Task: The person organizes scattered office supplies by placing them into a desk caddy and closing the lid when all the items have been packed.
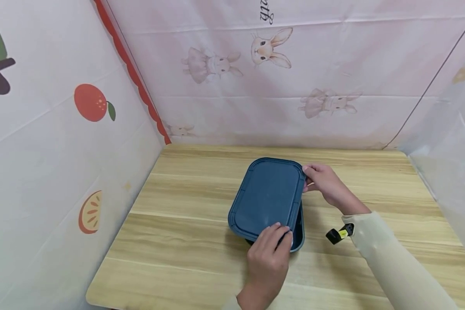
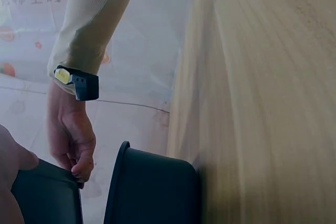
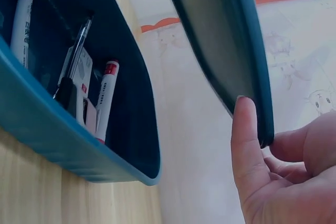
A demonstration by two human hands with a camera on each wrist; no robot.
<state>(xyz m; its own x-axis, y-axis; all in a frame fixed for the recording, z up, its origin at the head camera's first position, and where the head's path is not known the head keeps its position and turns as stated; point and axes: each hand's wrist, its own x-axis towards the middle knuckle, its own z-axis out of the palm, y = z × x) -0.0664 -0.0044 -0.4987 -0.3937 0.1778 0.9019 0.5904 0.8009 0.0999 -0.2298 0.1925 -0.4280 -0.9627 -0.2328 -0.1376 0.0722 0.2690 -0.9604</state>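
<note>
A dark blue plastic lid [image 1: 269, 198] is held tilted above a matching blue box [image 1: 300, 234], which shows at the lid's right and lower edges. My right hand [image 1: 325, 185] pinches the lid's far right corner between thumb and fingers. At the near edge, my left hand [image 1: 267, 262] grips the lid, fingers over its top. In the right wrist view the lid stands apart from the box. Inside lie a white marker with red ends [image 3: 106, 98], a clear pen with a dark grip [image 3: 79, 51] and another white pen-like stick [image 3: 21, 32].
The box stands on a wood-grain table [image 1: 178, 206]. Printed cloth hangs behind [image 1: 232, 112] and at both sides. A small black device with a yellow label [image 1: 339, 234] is attached at the right sleeve cuff.
</note>
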